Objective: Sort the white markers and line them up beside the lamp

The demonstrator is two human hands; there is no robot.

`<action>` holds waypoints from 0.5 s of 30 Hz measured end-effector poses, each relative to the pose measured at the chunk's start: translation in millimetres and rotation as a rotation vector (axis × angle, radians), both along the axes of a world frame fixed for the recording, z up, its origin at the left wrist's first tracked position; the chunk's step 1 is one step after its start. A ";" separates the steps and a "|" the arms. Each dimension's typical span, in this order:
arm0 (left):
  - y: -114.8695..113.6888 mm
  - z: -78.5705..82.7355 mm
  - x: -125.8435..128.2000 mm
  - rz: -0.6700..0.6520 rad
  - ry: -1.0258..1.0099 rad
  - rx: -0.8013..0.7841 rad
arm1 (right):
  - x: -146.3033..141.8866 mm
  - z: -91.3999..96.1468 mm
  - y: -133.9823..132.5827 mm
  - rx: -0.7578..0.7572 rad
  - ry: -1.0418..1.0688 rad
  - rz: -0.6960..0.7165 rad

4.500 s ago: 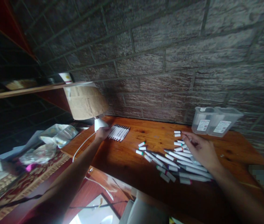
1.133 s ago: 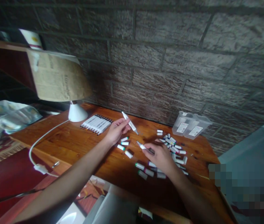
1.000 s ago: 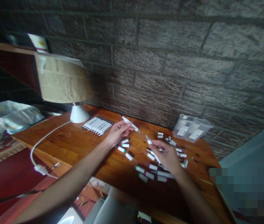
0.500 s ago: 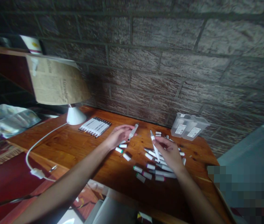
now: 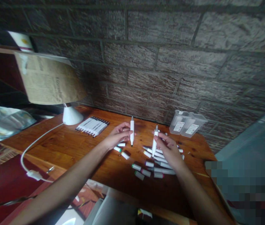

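Note:
Pinched in my left hand (image 5: 119, 135) is an uncapped white marker (image 5: 132, 131), held upright above the desk with a dark tip pointing down. My right hand (image 5: 168, 146) grips a second white marker (image 5: 155, 142), nearly upright, its grey tip up. Under and beside my right hand lie several uncapped markers (image 5: 164, 171) and loose white caps (image 5: 158, 175) with coloured ends. A few more caps (image 5: 125, 155) rest just below my left hand. My right palm and fingers partly cover the pile.
A row of capped markers (image 5: 93, 126) lies at the left of the wooden desk (image 5: 87, 159). Behind it stands a lamp (image 5: 71, 116) with a white cord (image 5: 32, 142). Two clear plastic boxes (image 5: 188, 125) stand at the back right, near the brick wall (image 5: 146, 59).
My left hand has turned its marker from slanted to upright. The marker in my right hand has also swung closer to upright. The whole view has shifted slightly.

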State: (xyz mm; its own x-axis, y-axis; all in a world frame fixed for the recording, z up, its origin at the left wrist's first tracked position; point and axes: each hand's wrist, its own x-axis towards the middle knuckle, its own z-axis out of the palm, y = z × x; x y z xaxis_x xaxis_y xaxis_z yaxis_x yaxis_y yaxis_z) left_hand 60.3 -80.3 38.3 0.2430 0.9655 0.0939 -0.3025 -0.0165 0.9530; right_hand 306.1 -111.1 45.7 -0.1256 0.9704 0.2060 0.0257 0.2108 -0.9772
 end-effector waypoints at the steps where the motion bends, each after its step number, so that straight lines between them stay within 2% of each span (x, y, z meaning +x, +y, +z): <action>1: -0.4 0.4 0.1 -0.008 0.004 -0.005 | 0.3 0.4 0.0 0.006 0.022 0.010; 7: -1.1 1.5 1.2 -0.018 -0.008 -0.045 | 1.8 0.8 3.7 0.055 0.180 0.028; 15: -0.4 -0.7 3.7 -0.021 -0.030 -0.094 | -0.4 0.7 1.5 0.058 0.216 0.109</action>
State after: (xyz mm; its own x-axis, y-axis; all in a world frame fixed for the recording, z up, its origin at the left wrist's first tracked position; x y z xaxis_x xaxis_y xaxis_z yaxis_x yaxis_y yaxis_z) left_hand 64.0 -80.7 37.6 0.2618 0.9651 0.0102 -0.3302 0.0796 0.9405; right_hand 305.7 -109.6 46.4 -0.1759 0.9394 0.2942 -0.2087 0.2565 -0.9438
